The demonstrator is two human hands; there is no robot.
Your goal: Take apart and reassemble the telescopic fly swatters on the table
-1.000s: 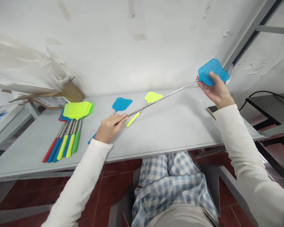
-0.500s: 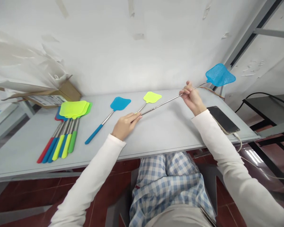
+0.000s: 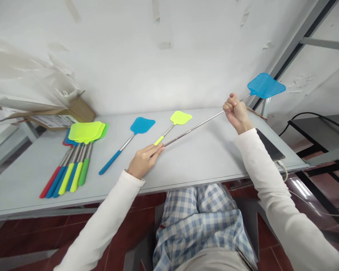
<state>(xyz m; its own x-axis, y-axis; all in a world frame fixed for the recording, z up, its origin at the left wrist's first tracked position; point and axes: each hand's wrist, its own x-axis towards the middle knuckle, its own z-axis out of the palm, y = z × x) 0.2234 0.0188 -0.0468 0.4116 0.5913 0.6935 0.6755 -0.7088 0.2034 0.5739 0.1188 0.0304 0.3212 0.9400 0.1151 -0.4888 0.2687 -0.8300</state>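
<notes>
A blue fly swatter [image 3: 264, 86] with a long telescopic metal rod slants up to the right between my hands. My left hand [image 3: 145, 161] is closed round its lower end, and the handle is hidden in the palm. Higher on the rod, just below the blue head, my right hand [image 3: 236, 113] has its fingers wrapped round the metal. Under the rod, by my left hand, lies a short yellow fly swatter [image 3: 180, 117]. Left of that hand rests another blue fly swatter [image 3: 142, 125], its rod short.
A stack of fly swatters [image 3: 86, 131] with red, blue, yellow and green handles lies on the table's left side, near an opened cardboard box [image 3: 81, 109]. A phone [image 3: 271, 146] on a white cable is partly behind my right forearm. The white wall [image 3: 197, 56] borders the table's back.
My right hand has moved right and curled its fingers tighter on the rod. My left hand has shifted left and down. A longer stretch of rod now shows between them.
</notes>
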